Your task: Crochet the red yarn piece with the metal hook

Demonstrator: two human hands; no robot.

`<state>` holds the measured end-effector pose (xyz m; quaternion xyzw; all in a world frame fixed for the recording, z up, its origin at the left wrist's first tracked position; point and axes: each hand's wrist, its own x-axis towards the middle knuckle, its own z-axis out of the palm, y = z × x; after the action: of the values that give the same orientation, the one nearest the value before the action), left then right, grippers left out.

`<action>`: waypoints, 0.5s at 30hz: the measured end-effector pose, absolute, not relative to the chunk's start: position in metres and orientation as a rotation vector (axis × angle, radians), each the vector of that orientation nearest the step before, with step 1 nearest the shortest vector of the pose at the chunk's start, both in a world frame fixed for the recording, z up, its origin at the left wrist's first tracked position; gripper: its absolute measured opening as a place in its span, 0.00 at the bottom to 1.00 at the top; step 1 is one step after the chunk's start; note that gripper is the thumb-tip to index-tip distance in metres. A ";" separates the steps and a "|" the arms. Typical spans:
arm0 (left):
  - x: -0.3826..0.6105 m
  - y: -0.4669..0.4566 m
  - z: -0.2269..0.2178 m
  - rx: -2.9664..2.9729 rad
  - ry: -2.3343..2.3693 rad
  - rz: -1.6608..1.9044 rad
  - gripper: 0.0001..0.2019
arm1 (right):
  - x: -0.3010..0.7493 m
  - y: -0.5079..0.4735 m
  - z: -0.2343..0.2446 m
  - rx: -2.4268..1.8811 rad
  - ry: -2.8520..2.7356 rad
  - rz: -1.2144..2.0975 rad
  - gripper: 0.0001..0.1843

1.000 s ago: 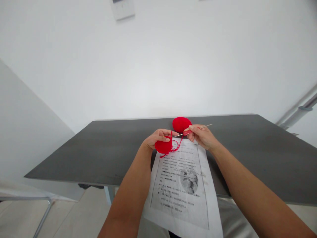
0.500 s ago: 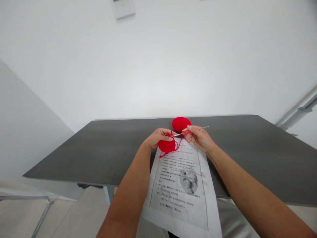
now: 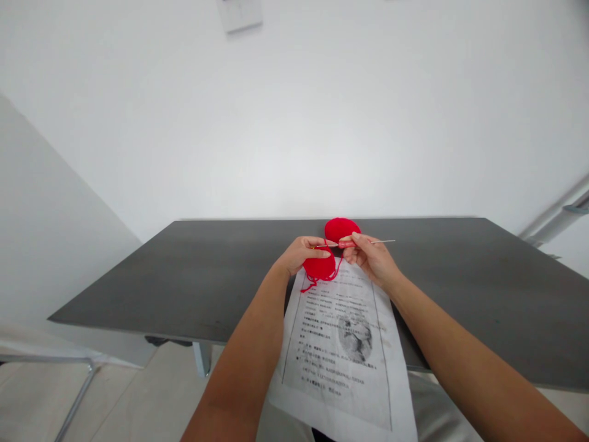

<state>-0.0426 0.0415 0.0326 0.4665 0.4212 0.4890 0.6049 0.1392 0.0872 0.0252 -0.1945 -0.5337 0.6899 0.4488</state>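
Observation:
Between the thumb and fingers of my left hand [image 3: 301,253] is a round red crochet piece [image 3: 319,267], with a loose yarn tail hanging from its lower edge. My right hand [image 3: 372,256] pinches the red grip of a metal crochet hook [image 3: 347,244]. The hook's shaft reaches left to the top of the piece, by my left fingertips; its other thin end sticks out to the right. Just behind both hands rests a red ball of yarn [image 3: 342,228]. Fingers hide where the hook tip meets the stitches.
A printed sheet of paper [image 3: 343,380] with text and a dark picture lies under the hands and hangs over the near edge of the dark table [image 3: 184,282]. Behind the table stands a white wall [image 3: 294,123]. A metal chair frame [image 3: 78,399] is at the lower left.
The hook has swung level and moved deeper in towards my left fingers, so less shaft shows between the hands. My hands are closer together. The whole view has shifted slightly.

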 end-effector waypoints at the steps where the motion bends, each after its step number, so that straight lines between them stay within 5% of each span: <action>1: -0.042 0.041 0.033 1.080 0.971 1.132 0.23 | 0.139 0.087 0.025 -0.487 -1.349 1.678 0.17; 15: -0.031 0.050 0.021 1.180 1.039 1.206 0.25 | 0.138 0.086 0.022 -0.561 -1.594 1.408 0.14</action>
<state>-0.0308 0.0501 0.0215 0.4980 0.4388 0.5091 0.5481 0.1383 0.0863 0.0225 -0.2271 -0.6459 0.5704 0.4537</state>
